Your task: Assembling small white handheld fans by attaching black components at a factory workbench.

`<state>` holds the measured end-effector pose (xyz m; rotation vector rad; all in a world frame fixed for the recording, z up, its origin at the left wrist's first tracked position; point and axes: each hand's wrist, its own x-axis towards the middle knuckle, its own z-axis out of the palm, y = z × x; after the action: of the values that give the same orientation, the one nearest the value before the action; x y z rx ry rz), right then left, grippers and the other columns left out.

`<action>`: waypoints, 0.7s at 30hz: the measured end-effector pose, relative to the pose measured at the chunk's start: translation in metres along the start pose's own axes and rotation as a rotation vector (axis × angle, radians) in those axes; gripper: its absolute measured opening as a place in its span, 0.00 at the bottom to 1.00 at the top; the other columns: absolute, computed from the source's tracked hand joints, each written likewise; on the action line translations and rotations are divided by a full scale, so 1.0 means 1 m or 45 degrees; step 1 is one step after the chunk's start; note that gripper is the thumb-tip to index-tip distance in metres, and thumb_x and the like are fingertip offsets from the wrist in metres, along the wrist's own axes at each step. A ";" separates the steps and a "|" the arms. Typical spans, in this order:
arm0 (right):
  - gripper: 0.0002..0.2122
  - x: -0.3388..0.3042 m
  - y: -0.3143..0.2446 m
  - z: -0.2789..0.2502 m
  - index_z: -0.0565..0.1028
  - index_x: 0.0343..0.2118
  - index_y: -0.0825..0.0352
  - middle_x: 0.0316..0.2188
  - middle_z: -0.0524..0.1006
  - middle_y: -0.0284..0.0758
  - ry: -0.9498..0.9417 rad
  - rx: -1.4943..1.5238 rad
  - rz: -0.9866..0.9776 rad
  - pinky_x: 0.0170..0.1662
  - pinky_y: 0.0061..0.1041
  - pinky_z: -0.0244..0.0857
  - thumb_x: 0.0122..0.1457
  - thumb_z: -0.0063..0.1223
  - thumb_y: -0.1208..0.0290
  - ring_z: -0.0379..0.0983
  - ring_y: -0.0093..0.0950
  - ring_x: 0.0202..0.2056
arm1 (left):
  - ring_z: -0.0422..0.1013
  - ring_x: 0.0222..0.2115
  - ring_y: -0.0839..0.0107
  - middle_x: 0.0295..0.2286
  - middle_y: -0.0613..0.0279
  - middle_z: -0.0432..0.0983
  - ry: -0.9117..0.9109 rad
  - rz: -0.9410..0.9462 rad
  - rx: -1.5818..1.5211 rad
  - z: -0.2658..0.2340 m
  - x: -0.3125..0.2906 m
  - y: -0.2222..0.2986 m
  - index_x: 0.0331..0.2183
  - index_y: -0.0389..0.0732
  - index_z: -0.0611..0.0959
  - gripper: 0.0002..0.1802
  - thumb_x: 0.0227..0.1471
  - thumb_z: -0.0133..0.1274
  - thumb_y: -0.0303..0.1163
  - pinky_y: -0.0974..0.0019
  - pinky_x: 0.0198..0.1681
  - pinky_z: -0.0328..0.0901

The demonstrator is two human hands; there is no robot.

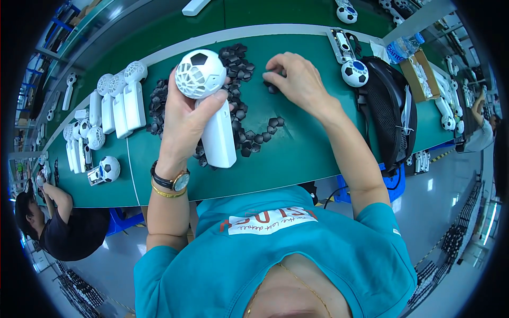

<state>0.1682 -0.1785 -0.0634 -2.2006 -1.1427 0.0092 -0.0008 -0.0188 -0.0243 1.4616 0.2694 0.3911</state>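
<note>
My left hand (pixel 185 108) is closed around a white handheld fan (pixel 218 132), which has a football-shaped head with an open lattice and a long white handle. One black pentagon patch shows on the top of the ball. To the right, my right hand (pixel 297 82) is curled, thumb and fingers pinched around a small black pentagon piece (pixel 272 88) just above the green table. Between and beneath my hands lies a pile of loose black pentagon pieces (pixel 238 66), some trailing toward me in a curved line (pixel 258 139).
Several white fans (pixel 121 108) lie at the left of the green table (pixel 313 153), near a smaller ball-headed unit (pixel 108 168). On the right are a black backpack (pixel 384 106), another ball unit (pixel 354 72), a water bottle (pixel 405 47) and a cardboard box (pixel 420 77). A co-worker (pixel 63 228) sits at left.
</note>
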 end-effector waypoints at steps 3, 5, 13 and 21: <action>0.07 -0.007 0.008 0.013 0.78 0.33 0.69 0.28 0.77 0.35 0.072 -0.249 -0.207 0.37 0.30 0.68 0.52 0.58 0.73 0.73 0.30 0.34 | 0.75 0.36 0.68 0.40 0.53 0.73 0.040 -0.054 -0.090 -0.004 -0.002 -0.009 0.55 0.37 0.58 0.37 0.48 0.60 0.27 0.63 0.34 0.76; 0.06 -0.009 0.010 0.021 0.78 0.32 0.68 0.26 0.76 0.35 0.055 -0.375 -0.316 0.37 0.32 0.68 0.51 0.58 0.73 0.72 0.32 0.33 | 0.76 0.35 0.67 0.39 0.53 0.74 0.038 -0.064 -0.119 -0.005 -0.003 -0.016 0.55 0.38 0.58 0.37 0.49 0.60 0.29 0.63 0.34 0.76; 0.05 -0.002 -0.003 0.023 0.78 0.30 0.68 0.26 0.75 0.38 -0.153 -0.858 -0.403 0.35 0.32 0.68 0.52 0.55 0.73 0.72 0.35 0.31 | 0.76 0.32 0.66 0.39 0.54 0.73 0.019 -0.092 -0.225 -0.002 -0.006 -0.022 0.56 0.38 0.55 0.40 0.50 0.61 0.33 0.62 0.32 0.76; 0.07 -0.003 -0.027 0.003 0.77 0.31 0.70 0.27 0.75 0.33 0.086 0.608 0.051 0.28 0.21 0.66 0.60 0.51 0.73 0.71 0.22 0.27 | 0.74 0.37 0.66 0.44 0.53 0.69 0.002 -0.097 -0.299 0.003 -0.010 -0.029 0.60 0.39 0.47 0.45 0.53 0.59 0.34 0.61 0.37 0.74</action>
<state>0.1459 -0.1682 -0.0523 -1.7840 -0.9430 0.2028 -0.0059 -0.0271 -0.0536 1.2174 0.2702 0.3500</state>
